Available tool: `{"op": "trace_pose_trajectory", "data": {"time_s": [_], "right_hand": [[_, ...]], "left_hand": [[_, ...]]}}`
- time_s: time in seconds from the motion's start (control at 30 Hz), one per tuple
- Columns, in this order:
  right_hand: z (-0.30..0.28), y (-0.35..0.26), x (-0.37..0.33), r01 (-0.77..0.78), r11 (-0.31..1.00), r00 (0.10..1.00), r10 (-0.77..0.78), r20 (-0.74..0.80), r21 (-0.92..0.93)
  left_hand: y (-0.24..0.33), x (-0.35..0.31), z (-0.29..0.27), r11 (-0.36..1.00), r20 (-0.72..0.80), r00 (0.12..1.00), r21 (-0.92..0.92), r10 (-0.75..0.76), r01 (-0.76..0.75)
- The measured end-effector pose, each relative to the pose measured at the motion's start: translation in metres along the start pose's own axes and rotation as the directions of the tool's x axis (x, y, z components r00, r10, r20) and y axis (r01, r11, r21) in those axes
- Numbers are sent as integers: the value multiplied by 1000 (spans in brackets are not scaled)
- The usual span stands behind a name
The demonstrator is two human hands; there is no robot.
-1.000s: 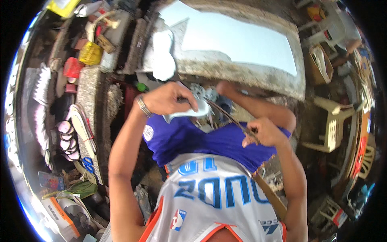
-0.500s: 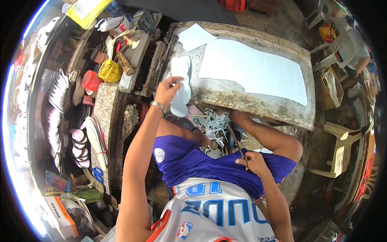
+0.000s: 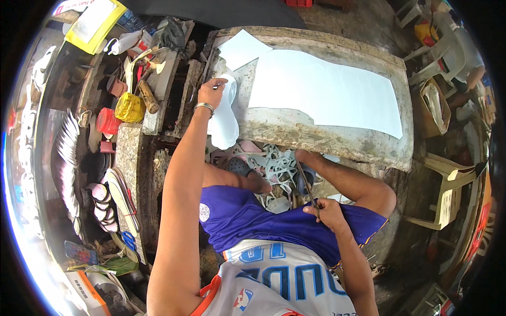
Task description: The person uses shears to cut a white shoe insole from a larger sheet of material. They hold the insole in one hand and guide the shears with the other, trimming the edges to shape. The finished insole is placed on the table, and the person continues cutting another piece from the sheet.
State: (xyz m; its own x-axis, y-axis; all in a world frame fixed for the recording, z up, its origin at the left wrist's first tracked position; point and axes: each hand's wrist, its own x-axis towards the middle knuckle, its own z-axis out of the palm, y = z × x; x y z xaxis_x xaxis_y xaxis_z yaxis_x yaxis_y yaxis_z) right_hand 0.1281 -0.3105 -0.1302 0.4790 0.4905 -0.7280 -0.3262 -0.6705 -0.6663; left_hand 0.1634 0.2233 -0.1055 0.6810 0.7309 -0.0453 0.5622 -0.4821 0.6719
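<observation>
On the left side of the worktable lie white sole-shaped pieces (image 3: 225, 124), partly overlapping, their near end reaching over the table's front edge. My left hand (image 3: 212, 92) is closed at their upper left edge, fingertips pinching the white material. Low over my lap, my right hand (image 3: 327, 211) grips a long, thin dark metal tool (image 3: 306, 181) that points away from me; its exact kind is unclear. A large white sheet (image 3: 327, 95) with a curved edge covers much of the tabletop. A smaller angular white sheet (image 3: 244, 48) lies at the far left.
The worn worktable (image 3: 284, 126) has a rough front edge. White scraps (image 3: 276, 166) lie in a tangle below it, by my feet. At left are a yellow wrapped bundle (image 3: 130, 108), stacked soles (image 3: 122, 197) and blue-handled scissors (image 3: 128, 240). A cream plastic chair (image 3: 443, 195) stands right.
My left hand has moved from the middle of the white sole-shaped pieces to their upper left edge. The right hand stays over my lap with the tool. The whole view has shifted slightly.
</observation>
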Motion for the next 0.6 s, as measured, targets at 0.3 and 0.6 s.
{"op": "trace_pose_trajectory", "data": {"time_s": [0.3,0.6], "right_hand": [[0,-2,2,20,999,999,-21,25,30],[-2,-3,-1,41,998,999,-42,21,45]], "left_hand": [[0,-9,10,832,-258,886,512,385,-213],[50,-53,97,918,0,989,374,147,-136]]}}
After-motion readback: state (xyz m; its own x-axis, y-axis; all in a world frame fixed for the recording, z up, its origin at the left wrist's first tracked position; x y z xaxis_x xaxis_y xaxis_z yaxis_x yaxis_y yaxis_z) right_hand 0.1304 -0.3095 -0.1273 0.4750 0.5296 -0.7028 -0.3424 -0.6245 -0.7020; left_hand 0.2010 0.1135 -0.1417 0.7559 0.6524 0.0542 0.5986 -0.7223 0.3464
